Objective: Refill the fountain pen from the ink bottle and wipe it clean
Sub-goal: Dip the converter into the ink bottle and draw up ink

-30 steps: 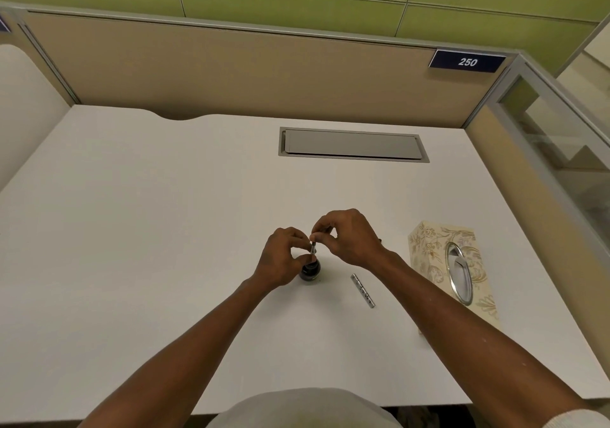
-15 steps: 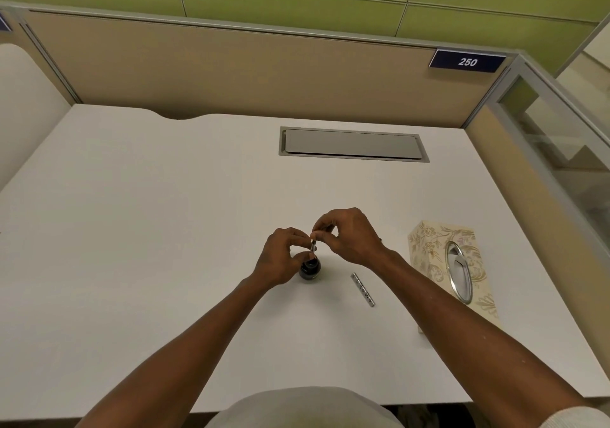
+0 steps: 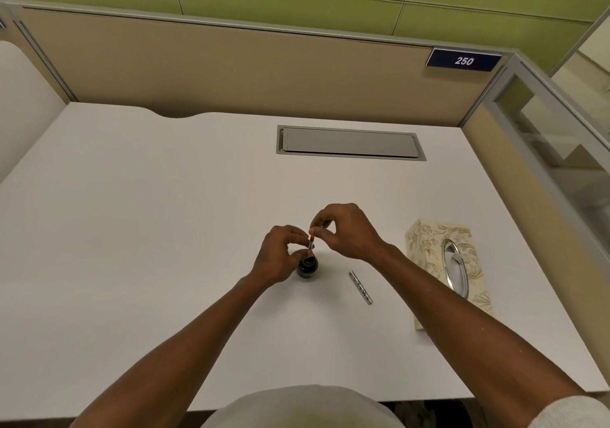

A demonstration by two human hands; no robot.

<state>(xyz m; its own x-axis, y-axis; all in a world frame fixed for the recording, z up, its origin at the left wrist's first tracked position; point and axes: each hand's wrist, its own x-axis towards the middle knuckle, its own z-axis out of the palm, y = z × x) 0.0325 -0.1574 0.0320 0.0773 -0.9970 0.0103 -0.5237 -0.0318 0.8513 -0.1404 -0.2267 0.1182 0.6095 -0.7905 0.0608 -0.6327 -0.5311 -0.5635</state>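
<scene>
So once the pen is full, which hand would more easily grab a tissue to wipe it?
Probably the right hand: the tissue box sits on its side of the desk. The left hand is beside the ink bottle, farther from the box, and could hold the pen.

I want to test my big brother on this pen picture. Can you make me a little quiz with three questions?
1. True or false: the tissue box sits to the person's left.
2. What lies on the desk between the ink bottle and the tissue box?
A. silver pen barrel
B. spoon
C. key
3. Fill in: both hands hold the pen part right above the ___.

Key: 1 false; 2 A; 3 ink bottle.
</scene>
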